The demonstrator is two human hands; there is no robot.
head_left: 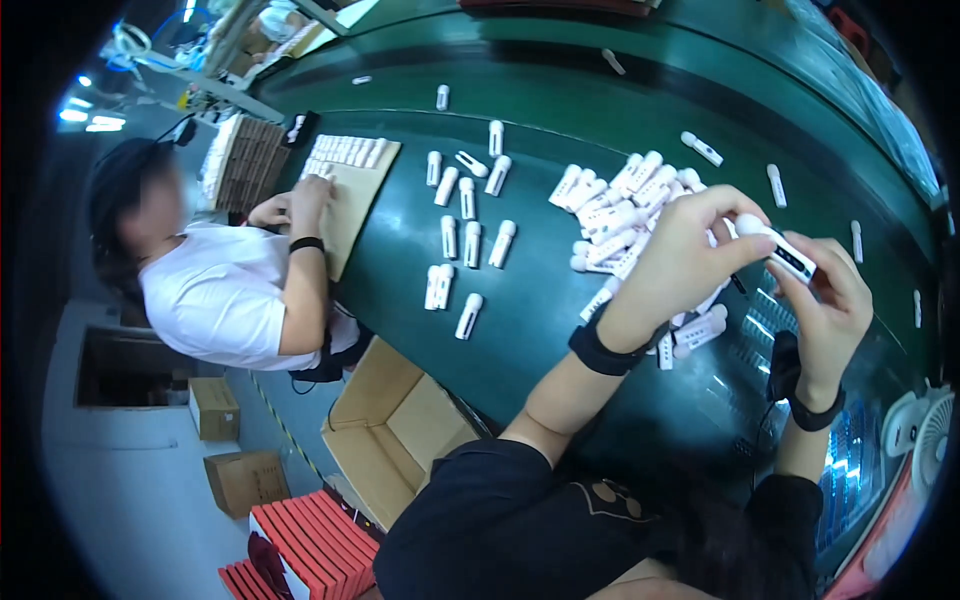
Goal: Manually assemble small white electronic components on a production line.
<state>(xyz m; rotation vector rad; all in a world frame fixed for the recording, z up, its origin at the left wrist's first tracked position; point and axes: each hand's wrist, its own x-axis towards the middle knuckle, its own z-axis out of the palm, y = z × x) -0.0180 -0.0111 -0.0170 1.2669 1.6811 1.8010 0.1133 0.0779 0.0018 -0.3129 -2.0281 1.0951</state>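
Between my two hands is a white wand-shaped device (793, 262) with a rounded head and a dark panel with small buttons. My left hand (690, 245) pinches it near the rounded head, fingers closed. Around its other end, the fingers of my right hand (828, 300) are closed too. Below and left of my hands lies a heap of similar white devices (612, 215), partly hidden by my left hand and forearm.
Several loose white devices (468, 198) lie on the green table (400, 240). At left, a person in white (220, 290) works over a cardboard sheet (350, 215) with rows of devices. An open carton (395, 440), red boxes (315, 545) and a white fan (930, 430) stand nearby.
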